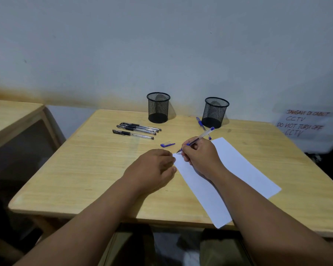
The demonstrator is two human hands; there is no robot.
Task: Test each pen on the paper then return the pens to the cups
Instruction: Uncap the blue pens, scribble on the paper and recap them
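Head view shows your right hand (pixel 199 157) in a writing grip, fingers clamped together on a blue gel pen (pixel 197 139), its tip down at the far left corner of the paper (pixel 238 169). Your left hand (pixel 154 167) lies flat, fingers loosely together and holding nothing, its fingertips touching the paper's left edge by that same corner. The pen's blue cap (pixel 167 144) lies loose on the surface just beyond your left hand.

Risks as I judge them: the tip is working right at the corner, so a stroke could run off onto the surface (pixel 75 169), and if your left fingers lift, the sheet may slide or crumple. The near corner of the paper overhangs the near edge, so your forearm could drag it off. The loose cap could be knocked away.

Further out, three black gel pens (pixel 136 130) lie side by side toward the far left, near the left mesh cup (pixel 158 107). A second blue pen (pixel 202 127) lies just beside the right mesh cup (pixel 215 112). Both cups stand upright near the far edge and look empty.

Behind is a pale wall; a handwritten CCTV notice (pixel 302 122) sits at right, and another wooden table (pixel 10 116) at left.
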